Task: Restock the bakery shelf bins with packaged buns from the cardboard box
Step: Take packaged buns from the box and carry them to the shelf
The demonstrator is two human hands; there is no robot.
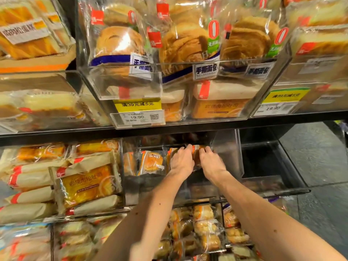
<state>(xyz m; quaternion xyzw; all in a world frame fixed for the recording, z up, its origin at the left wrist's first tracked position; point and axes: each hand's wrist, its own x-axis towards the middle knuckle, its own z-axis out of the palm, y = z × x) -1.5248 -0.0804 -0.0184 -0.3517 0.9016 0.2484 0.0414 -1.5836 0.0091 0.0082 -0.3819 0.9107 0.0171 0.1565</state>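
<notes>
**Both hands in the middle bin, one bun pack under them**

So right now you've got both hands reaching into the clear bin (227, 147) on the middle shelf, a bit toward 6 o'clock from the centre of your view. Your left hand (181, 162) is palm down with the fingers stretched out pretty flat over the packaged bun (196, 154), pressing on its top. Your right hand (212, 163) is just beside it at 3 o'clock, with the fingers bent down over the pack's right edge. That looks like a grip, though the tips get lost in the shadow under the shelf above. The hands are close together but not touching, and the orange wrapper shows in the gap between them.

In the same bin, at 9 o'clock from your left hand, a second bun pack (151, 162) stands on edge facing you, apart from the one you're handling.

At 12 o'clock, the upper shelf has hand-torn bread loaves (184, 46) in a clear bin, with a yellow promo label (137, 104) and a 19.90 price tag (137, 117) on the front. At 9 o'clock, meat floss toast packs (84, 185) are piled in the neighbouring bin. At 6 o'clock, under your forearms, small bun packs (205, 223) sit in the lower shelf's compartments. Off at 3 o'clock there's a dark bin (263, 180), then grey floor (316, 157).
</notes>
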